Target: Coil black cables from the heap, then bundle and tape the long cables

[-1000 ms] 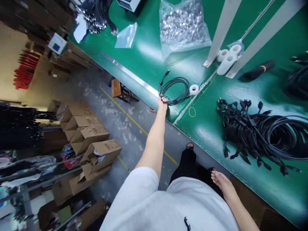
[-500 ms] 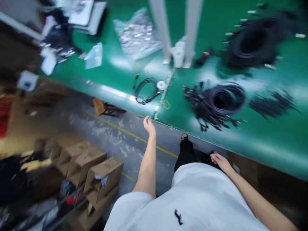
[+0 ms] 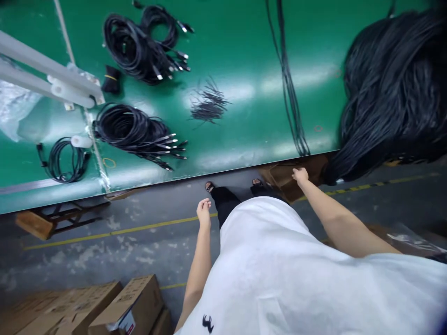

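Note:
My left hand (image 3: 203,212) hangs over the floor in front of the bench, its fingers loosely bent and nothing visible in them. Just off the bench's front edge is my right hand (image 3: 300,176), also loosely bent and without a visible object. Closest to it lies a thin bundle of long black cables (image 3: 291,100), stretched across the green bench top to the edge. Farther right, a large heap of black cables (image 3: 394,88) droops over the edge. Coiled black cables with metal plugs (image 3: 122,125) rest on the bench, up and left of my left hand.
Short black strips (image 3: 209,103) lie in a small pile, and another cable coil (image 3: 139,46) sits behind. A single coiled cable (image 3: 63,160) lies beside a white roll (image 3: 81,141). Grey posts (image 3: 45,65) rise at left. Below are a wooden stool (image 3: 37,224) and cardboard boxes (image 3: 129,302).
The view has swung and moved to the right along the bench, bringing the cable bundle and big heap into sight. My right hand has come forward near the bench edge; my left has dropped back from it.

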